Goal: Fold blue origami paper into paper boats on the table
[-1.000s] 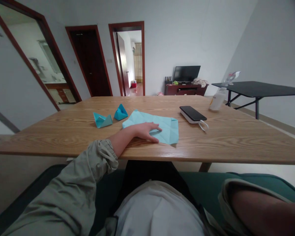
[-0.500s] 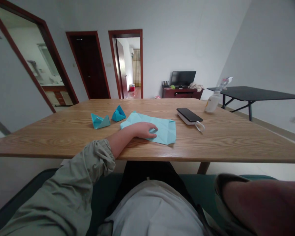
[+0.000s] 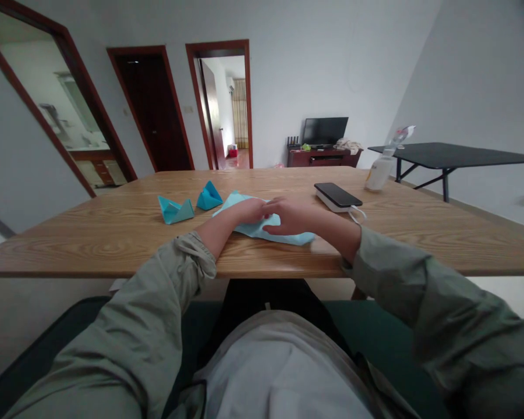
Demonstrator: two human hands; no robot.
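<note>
A creased light-blue sheet of paper (image 3: 255,231) lies on the wooden table in front of me. My left hand (image 3: 250,210) rests on it, fingers lying flat, their tips partly covered by my right hand. Over the same sheet, my right hand (image 3: 290,215) meets the left one, thumb and fingers apart. Whether its fingertips touch the paper or my left hand, I cannot tell. To the left stand two folded blue paper pieces: a boat-like one (image 3: 175,210) and a more pointed one (image 3: 209,196).
Right of the sheet, a black phone (image 3: 338,194) sits on a white block with a white cord loop (image 3: 358,214). Farther right stands a translucent bottle (image 3: 378,173). The wooden table's (image 3: 113,256) front edge runs close to my body. A black table (image 3: 454,154) stands beyond.
My right arm has swung up from the lower right, bringing that hand over the paper beside my left hand. My left hand stays on the sheet. The view has tilted slightly.
</note>
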